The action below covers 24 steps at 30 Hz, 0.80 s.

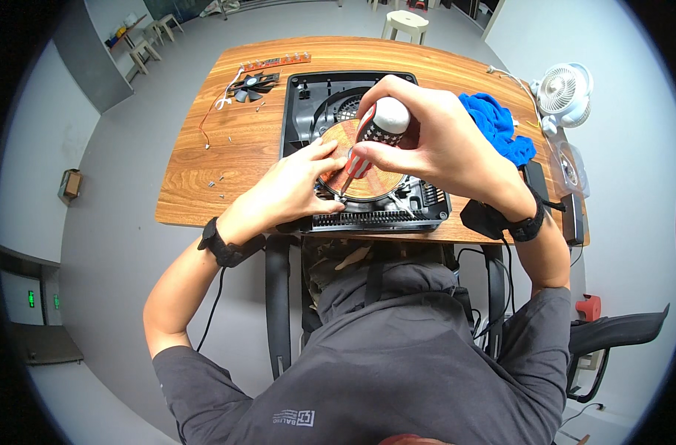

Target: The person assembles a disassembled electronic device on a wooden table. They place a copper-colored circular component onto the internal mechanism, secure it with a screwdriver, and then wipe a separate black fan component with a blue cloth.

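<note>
My right hand (449, 141) is closed around the thick handle of a screwdriver (383, 124) with a red, white and dark pattern. The tool leans, its shaft slanting down to the near-left edge of a round copper coil (386, 181). That coil sits inside an open black appliance housing (297, 126), which looks like an induction cooker's base. Spread over the coil's left side, my left hand (297, 182) has its fingers resting on the windings and its thumb beside the screwdriver's tip. The screw under the tip is too small to make out.
Left of the housing lie a black fan (253, 87), an orange circuit strip (278, 61) with wires, and several small screws (216, 182). To the right are a blue cloth (493, 126), a white desk fan (564, 90) and a clear plastic container (571, 167).
</note>
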Each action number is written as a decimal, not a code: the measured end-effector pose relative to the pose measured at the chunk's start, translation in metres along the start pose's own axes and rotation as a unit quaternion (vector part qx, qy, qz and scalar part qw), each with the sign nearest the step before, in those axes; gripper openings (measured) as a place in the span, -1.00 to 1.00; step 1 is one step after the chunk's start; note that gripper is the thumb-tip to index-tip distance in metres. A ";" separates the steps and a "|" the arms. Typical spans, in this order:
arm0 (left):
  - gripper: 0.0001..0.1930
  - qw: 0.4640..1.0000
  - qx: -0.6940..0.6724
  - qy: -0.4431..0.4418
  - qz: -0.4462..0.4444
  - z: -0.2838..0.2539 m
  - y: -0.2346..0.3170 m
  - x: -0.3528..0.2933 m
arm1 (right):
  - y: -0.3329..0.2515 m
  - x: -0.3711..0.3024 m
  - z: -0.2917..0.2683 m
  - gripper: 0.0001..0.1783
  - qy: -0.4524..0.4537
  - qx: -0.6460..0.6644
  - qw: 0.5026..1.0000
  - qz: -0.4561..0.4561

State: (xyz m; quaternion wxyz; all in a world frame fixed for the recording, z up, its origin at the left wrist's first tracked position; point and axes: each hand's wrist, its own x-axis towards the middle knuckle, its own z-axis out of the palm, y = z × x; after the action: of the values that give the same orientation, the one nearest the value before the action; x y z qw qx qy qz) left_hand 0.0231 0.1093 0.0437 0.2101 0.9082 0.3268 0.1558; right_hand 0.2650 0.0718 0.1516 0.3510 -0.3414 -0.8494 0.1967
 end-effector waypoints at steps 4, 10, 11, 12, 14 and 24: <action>-0.24 1.000 0.010 -0.011 -0.012 -0.002 0.003 0.000 | -0.002 0.002 0.000 -0.59 -0.023 -0.034 0.999 -0.009; -0.25 1.000 0.012 0.001 -0.012 -0.003 0.004 -0.002 | -0.002 0.004 0.005 -0.59 -0.027 -0.044 0.998 -0.027; -0.25 1.000 0.010 0.001 -0.014 -0.003 0.005 -0.001 | -0.001 0.004 0.005 -0.58 -0.027 -0.043 0.998 -0.026; -0.26 1.000 0.009 0.000 -0.016 -0.004 0.006 -0.001 | -0.001 0.004 0.006 -0.58 -0.027 -0.042 0.998 -0.025; -0.26 1.000 0.012 -0.004 -0.017 -0.005 0.008 -0.001 | 0.001 0.005 0.007 -0.58 -0.027 -0.038 0.999 -0.028; -0.31 1.000 0.004 0.023 0.015 -0.010 0.017 -0.001 | -0.011 0.010 0.008 -0.53 -0.042 -0.069 0.995 -0.063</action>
State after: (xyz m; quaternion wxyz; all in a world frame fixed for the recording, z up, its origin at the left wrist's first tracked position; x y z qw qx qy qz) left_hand 0.0268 0.0995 0.0599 0.1968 0.9097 0.3190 0.1789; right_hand 0.2494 0.0707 0.1568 0.3020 -0.3017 -0.8949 0.1298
